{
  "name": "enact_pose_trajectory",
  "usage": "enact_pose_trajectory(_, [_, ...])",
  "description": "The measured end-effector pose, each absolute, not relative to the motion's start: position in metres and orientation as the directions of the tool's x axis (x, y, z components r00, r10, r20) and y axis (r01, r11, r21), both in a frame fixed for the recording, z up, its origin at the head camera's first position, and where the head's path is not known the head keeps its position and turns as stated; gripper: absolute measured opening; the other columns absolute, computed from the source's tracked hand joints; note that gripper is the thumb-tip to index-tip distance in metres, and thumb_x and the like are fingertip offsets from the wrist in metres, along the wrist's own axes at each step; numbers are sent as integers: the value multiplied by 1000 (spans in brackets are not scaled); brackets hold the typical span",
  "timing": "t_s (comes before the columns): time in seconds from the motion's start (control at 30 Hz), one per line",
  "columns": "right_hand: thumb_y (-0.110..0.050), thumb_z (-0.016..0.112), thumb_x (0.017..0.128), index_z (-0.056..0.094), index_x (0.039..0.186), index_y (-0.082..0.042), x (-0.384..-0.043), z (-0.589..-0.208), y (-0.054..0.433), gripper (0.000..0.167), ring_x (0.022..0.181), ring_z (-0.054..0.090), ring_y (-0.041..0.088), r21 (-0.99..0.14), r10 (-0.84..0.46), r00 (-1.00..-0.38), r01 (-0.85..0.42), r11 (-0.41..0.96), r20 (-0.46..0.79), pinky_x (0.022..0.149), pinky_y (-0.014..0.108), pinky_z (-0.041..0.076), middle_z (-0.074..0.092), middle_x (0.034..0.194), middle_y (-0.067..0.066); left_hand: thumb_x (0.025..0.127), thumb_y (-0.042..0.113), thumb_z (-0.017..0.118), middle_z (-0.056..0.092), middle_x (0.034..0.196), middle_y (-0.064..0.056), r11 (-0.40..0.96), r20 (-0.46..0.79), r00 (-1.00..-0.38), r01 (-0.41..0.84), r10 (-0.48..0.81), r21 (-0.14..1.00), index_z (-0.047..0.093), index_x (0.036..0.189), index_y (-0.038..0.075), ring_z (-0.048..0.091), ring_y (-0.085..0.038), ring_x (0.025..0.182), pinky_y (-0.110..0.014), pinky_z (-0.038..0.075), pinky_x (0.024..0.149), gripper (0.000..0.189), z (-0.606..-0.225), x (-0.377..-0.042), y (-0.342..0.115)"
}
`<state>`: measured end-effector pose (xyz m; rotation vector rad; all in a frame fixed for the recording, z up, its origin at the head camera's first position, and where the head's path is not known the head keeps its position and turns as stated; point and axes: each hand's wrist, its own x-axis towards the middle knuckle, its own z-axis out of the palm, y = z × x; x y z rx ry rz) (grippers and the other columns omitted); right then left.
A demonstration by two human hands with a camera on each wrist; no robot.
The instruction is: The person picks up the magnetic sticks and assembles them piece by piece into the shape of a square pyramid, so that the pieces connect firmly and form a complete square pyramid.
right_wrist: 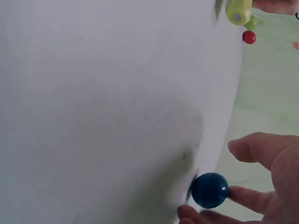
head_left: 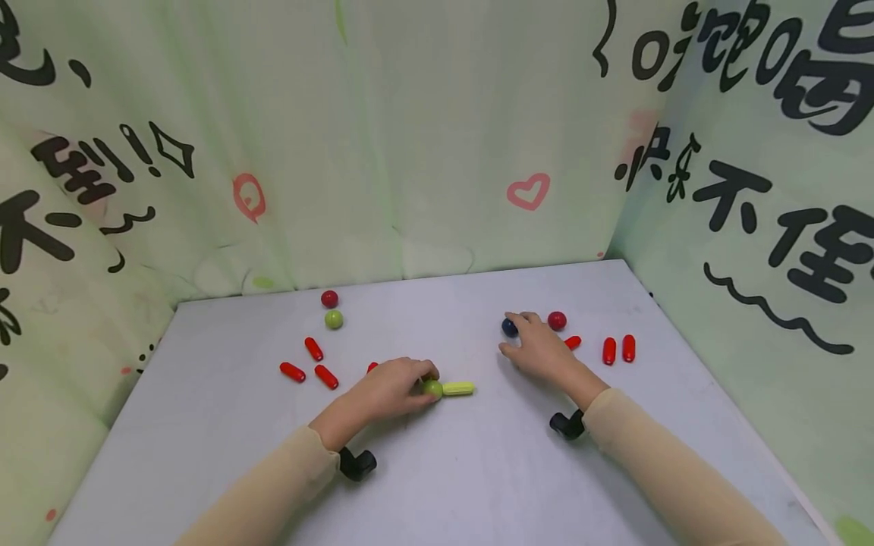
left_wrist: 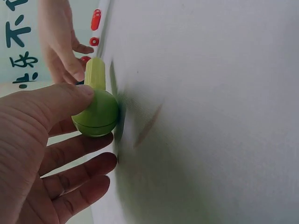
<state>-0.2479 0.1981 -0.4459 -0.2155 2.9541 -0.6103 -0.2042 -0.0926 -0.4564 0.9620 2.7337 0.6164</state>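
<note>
My left hand (head_left: 392,387) pinches a green ball (head_left: 433,389) between thumb and fingers, low over the white table. A yellow-green ridged rod (head_left: 458,388) stands end-on against that ball, pointing right; whether the two are joined I cannot tell. My right hand (head_left: 542,349) reaches over a dark blue ball (head_left: 509,327). In the right wrist view, fingertips touch or nearly touch the blue ball (right_wrist: 210,190), while the thumb (right_wrist: 254,148) stays apart from it. A red ball (head_left: 557,321) and a partly hidden red rod (head_left: 573,343) lie beside the right hand.
On the left are several red rods (head_left: 292,371), one partly behind the left hand. A red ball (head_left: 329,299) and another green ball (head_left: 333,319) sit near the back edge. Two red rods (head_left: 609,351) lie at the right. Printed curtains (head_left: 437,152) surround the white table (head_left: 492,478).
</note>
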Motion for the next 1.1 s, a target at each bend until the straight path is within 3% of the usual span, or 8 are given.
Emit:
enact_pose_trajectory(0.2, [-18,70,96,48,146,-4,-246,-449,200,56,111,63,36,-450,-174,-984,-145,881,-24,97,52,56,59,132,26,96,30,75,71,103,5,698,-23,-778,551,628,457,69,120,18,61,-11,93,-29,53,83,28,-457,-203,-94])
enact_pose_trajectory(0.43, [-13,71,96,66,130,-7,-238,-447,195,35,110,65,37,-412,-229,-973,-197,890,-30,97,52,56,61,130,25,95,28,76,71,106,5,682,11,-775,563,632,467,69,118,16,63,-13,95,-31,55,87,27,-458,-202,-95])
enact_pose_trajectory(0.9, [-10,75,91,68,121,-9,-209,-446,177,30,101,66,29,-449,-314,-947,-254,857,-63,92,48,58,68,114,16,96,31,74,69,101,6,711,1,-808,519,589,475,68,120,17,58,-9,88,-27,52,80,29,-466,-201,-95])
enact_pose_trajectory(1.1, [-11,77,91,68,121,-9,-200,-444,167,31,101,65,26,-465,-331,-940,-258,847,-80,92,46,58,69,115,14,96,29,75,68,100,4,722,6,-826,496,563,482,68,121,16,58,-10,88,-27,52,80,29,-466,-198,-97])
